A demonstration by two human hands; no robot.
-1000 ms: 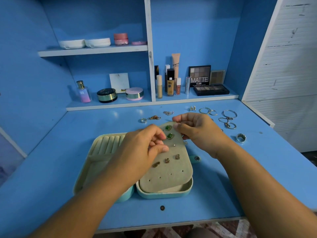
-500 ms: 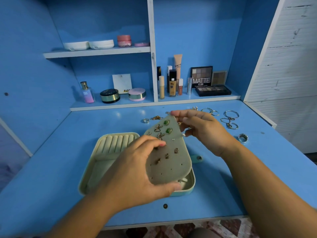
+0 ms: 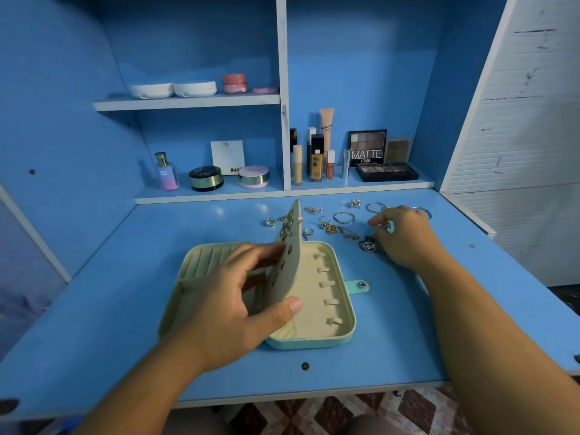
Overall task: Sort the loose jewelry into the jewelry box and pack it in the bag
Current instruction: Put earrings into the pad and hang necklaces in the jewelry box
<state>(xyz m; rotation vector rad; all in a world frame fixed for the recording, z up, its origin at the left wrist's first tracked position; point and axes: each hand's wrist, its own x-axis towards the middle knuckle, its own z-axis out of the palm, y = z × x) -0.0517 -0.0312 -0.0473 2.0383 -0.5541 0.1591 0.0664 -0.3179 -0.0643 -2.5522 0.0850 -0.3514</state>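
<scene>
A mint jewelry box lies open on the blue desk, cream lining and ring rolls showing. My left hand pinches the box's earring panel and holds it upright on edge; several earrings are pinned to it. Under it the right half shows a row of small hooks. Loose jewelry lies behind and to the right: a silver ring, a thin chain, a hoop, a gold chain. My right hand rests over this pile, fingertips curled round a small silver ring. No bag is in view.
The box's snap tab sticks out to the right. A small dark stud lies near the desk's front edge. The back shelf holds a perfume bottle, compacts, tubes and an eyeshadow palette. A white wall stands at right.
My left hand has swung the earring panel up from lying flat to standing on edge. My right hand left the panel and moved right onto the loose jewelry.
</scene>
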